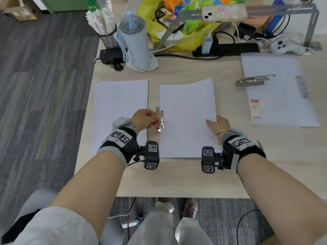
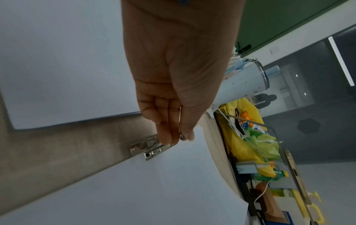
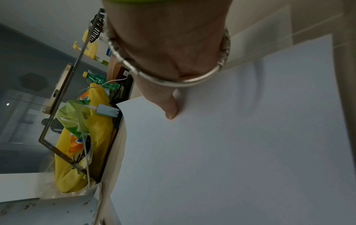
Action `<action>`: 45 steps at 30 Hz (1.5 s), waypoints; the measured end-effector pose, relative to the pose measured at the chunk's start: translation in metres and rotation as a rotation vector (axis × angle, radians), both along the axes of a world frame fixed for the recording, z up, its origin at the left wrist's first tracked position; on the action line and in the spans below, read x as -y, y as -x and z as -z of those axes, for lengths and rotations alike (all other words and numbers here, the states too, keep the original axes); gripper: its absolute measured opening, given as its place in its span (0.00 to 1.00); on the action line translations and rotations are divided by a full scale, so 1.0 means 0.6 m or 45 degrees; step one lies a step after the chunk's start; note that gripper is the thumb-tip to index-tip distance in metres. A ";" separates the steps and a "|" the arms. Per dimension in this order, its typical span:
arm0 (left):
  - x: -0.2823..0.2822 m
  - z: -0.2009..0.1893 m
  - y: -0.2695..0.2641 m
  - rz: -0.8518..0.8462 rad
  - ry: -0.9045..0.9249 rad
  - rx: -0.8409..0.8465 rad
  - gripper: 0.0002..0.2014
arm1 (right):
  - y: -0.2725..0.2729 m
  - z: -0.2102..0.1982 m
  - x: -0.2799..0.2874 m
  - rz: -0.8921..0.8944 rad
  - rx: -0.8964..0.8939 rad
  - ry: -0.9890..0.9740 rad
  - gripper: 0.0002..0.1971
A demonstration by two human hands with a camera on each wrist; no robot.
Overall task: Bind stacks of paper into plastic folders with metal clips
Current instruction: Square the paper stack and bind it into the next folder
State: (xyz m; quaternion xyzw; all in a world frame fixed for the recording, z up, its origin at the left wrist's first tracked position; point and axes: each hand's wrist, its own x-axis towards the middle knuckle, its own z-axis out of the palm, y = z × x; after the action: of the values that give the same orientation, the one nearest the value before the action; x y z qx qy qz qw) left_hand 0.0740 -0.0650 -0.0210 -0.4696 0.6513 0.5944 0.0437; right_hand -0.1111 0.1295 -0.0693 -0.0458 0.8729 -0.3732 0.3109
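A white paper stack (image 1: 187,117) lies in the middle of the desk, on a clear folder whose metal clip (image 1: 160,119) runs along the stack's left edge. My left hand (image 1: 146,119) pinches the clip's lever between thumb and fingers; in the left wrist view the fingertips (image 2: 169,137) sit on the clip (image 2: 152,150). My right hand (image 1: 218,125) holds the stack's right edge, thumb (image 3: 170,106) on top of the paper (image 3: 231,137), the other fingers hidden beneath. A second paper stack (image 1: 120,110) lies to the left. Another folder (image 1: 276,92) with an open clip (image 1: 253,80) lies at the right.
A blue tumbler (image 1: 136,41), a mesh cup of wrapped straws (image 1: 104,27), a yellow bag (image 1: 177,23), a power strip (image 1: 226,48) with cables and a metal phone stand (image 1: 247,11) crowd the desk's back edge. The desk's front edge (image 1: 177,197) is near my arms.
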 end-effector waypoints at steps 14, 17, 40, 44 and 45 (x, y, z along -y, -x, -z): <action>-0.023 0.030 -0.008 0.151 0.051 0.331 0.15 | -0.004 0.005 0.003 0.002 -0.007 -0.046 0.13; -0.025 0.032 -0.004 0.125 0.035 0.371 0.12 | -0.001 0.000 -0.004 -0.080 -0.041 -0.104 0.23; -0.051 0.026 -0.006 0.150 0.317 0.385 0.19 | 0.028 -0.001 -0.046 -0.470 -0.222 -0.321 0.28; -0.015 0.016 -0.039 -0.020 0.543 0.418 0.16 | 0.023 -0.019 -0.052 -0.277 -0.248 -0.272 0.26; -0.004 0.014 -0.054 -0.101 0.575 0.438 0.16 | 0.019 -0.024 -0.052 -0.255 -0.250 -0.248 0.26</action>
State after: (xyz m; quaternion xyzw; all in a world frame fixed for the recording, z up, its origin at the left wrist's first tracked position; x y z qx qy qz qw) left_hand 0.1063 -0.0628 -0.0295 -0.5864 0.7314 0.3473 0.0247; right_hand -0.1226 0.1609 -0.0549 -0.1384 0.9223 -0.2475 0.2627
